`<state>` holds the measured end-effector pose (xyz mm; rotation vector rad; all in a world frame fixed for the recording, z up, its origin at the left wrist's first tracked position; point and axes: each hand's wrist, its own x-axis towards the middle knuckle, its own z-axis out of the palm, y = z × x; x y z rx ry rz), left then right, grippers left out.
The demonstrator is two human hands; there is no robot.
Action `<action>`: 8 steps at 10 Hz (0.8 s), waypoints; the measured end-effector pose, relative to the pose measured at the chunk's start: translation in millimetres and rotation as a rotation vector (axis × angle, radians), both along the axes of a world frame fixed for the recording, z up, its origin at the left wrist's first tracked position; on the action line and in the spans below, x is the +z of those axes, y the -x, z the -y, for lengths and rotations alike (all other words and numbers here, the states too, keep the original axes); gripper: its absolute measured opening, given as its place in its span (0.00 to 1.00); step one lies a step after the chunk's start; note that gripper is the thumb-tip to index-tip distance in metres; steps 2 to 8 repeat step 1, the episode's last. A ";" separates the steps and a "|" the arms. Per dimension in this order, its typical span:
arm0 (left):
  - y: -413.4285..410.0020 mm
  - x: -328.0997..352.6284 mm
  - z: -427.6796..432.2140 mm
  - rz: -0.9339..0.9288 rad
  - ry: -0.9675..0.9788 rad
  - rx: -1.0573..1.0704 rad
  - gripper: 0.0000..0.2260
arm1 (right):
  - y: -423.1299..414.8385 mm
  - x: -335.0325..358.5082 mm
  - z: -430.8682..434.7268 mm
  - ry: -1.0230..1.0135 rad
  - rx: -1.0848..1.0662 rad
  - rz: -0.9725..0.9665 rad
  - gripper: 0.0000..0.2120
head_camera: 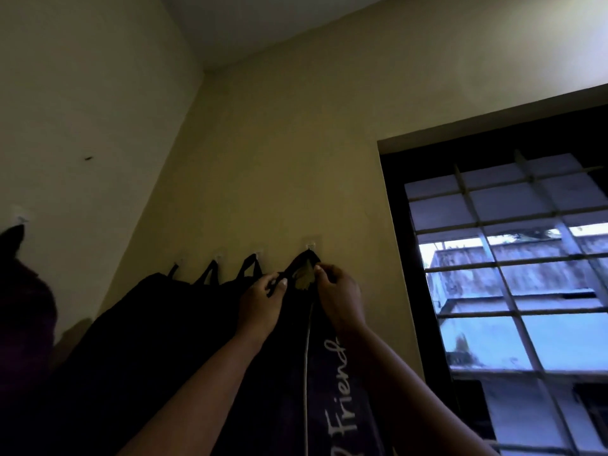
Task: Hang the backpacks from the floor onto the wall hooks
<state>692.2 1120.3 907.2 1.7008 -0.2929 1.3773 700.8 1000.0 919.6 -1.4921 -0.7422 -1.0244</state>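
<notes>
Both hands are up at the wall, pinched on the top loop (301, 263) of a dark backpack (332, 373) w/ white lettering. Left hand (263, 301) grips the loop's left side, right hand (339, 297) its right side, just under the rightmost hook (309, 246). The loop looks to be on the hook already, tho the dim light makes that hard to confirm.

Handling, as a guess: soft fabric bag, limp, prob light to moderate; the body sags below the loop. The loop is the only sensible hold, thin webbing, easy to pinch, and it needs spreading open to clear the hook. The hook looks small and stuck-on, so ease the weight on gently.

Around: approx 3 more dark bags (148, 324) hang on hooks close to the left, crowding this one. 1 more bag (19, 291) sits on the side wall. A barred window (513, 291) is near on the right, its frame close to the right arm.
</notes>
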 end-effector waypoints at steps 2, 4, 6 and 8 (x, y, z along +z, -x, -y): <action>46.3 -29.9 -5.0 -0.048 0.119 -0.165 0.18 | 56.7 -34.0 0.3 -0.008 0.091 -0.158 0.16; 46.3 -29.9 -5.0 -0.048 0.119 -0.165 0.18 | 56.7 -34.0 0.3 -0.008 0.091 -0.158 0.16; 46.3 -29.9 -5.0 -0.048 0.119 -0.165 0.18 | 56.7 -34.0 0.3 -0.008 0.091 -0.158 0.16; 46.3 -29.9 -5.0 -0.048 0.119 -0.165 0.18 | 56.7 -34.0 0.3 -0.008 0.091 -0.158 0.16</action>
